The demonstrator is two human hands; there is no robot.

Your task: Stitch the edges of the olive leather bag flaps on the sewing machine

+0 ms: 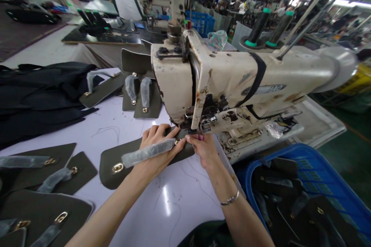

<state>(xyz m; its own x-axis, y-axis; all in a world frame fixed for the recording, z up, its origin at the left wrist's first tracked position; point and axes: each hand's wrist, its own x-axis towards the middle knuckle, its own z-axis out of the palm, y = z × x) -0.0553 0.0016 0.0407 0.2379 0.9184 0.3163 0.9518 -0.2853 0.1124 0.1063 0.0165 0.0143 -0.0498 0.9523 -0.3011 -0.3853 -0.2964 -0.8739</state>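
A dark olive bag panel point(111, 154) lies on the white table, its far end at the sewing machine's needle area point(197, 125). Across it runs a plastic-wrapped strap point(149, 152) with gold fittings, passing over the back of my left hand point(158, 139). That hand presses on the panel, fingers apart, thumb and forefinger close to the needle area. My right hand point(204, 148) is closed at the panel's right end, its fingers around a small pink-handled tool point(199, 137) mostly hidden by them. The sewing machine point(226, 73) stands just beyond both hands.
Several similar panels point(81, 170) lie at the left, and more point(147, 100) rest behind, by the machine head. Black fabric point(37, 100) is heaped at the far left. A blue basket point(252, 185) with strapped panels stands at the right. Thread cones point(257, 27) stand behind the machine.
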